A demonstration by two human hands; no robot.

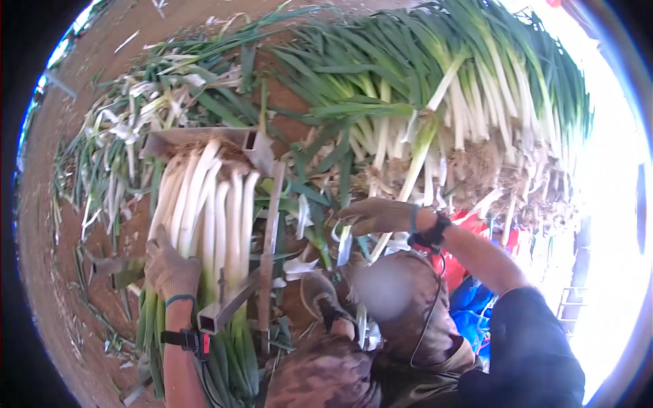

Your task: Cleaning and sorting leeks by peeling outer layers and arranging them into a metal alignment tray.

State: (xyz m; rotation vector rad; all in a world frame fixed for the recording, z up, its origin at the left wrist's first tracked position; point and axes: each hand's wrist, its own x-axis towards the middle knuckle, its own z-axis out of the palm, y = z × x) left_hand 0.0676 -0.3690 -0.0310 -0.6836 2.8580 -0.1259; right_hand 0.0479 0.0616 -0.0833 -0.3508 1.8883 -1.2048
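A: Where are the leeks lying?

B: A bundle of leeks (221, 217) is lying in a metal frame (273, 231), its roots sitting at the far edge, its green tops (238, 353) trailing past the near edge.

A: And the hands?

B: The gloved left hand (171, 268) is resting on the bundle's left side, fingers lying along the stalks; how firmly they are pressing, I cannot tell. Outside the frame's right edge, the gloved right hand (377, 216) is crossing a single leek (420, 161); whether its fingers are gripping it, I cannot tell either.

A: What could be going wrong?

B: I am judging two risks. The outer stalks could be sliding over the left edge if that hand were pressing too lightly. The single leek is lying against a larger heap (469, 109); tangled roots could be dragging neighbours along, or a hard tug could be snapping its stem.
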